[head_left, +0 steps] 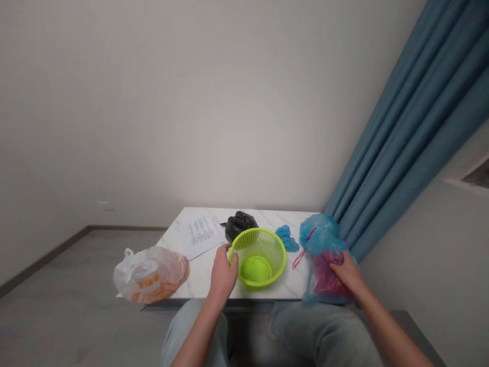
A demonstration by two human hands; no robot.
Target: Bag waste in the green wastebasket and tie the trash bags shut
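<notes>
Lime-green plastic basket [263, 236] stands on the marble table top [198, 285], its rim gripped by your left hand [223, 272]. Your right hand [346, 275] lies half-open on a blue plastic bag [319, 234] at the table's near edge (thin, slippery stuff), so a careless tug could slide it off.

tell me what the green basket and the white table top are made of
The green basket looks like moulded plastic: bright lime colour, slight sheen, evenly punched mesh walls. The white table top looks like polished stone or a marble-effect laminate: smooth, faintly glossy, with grey veins; the look alone can't settle which.
</notes>
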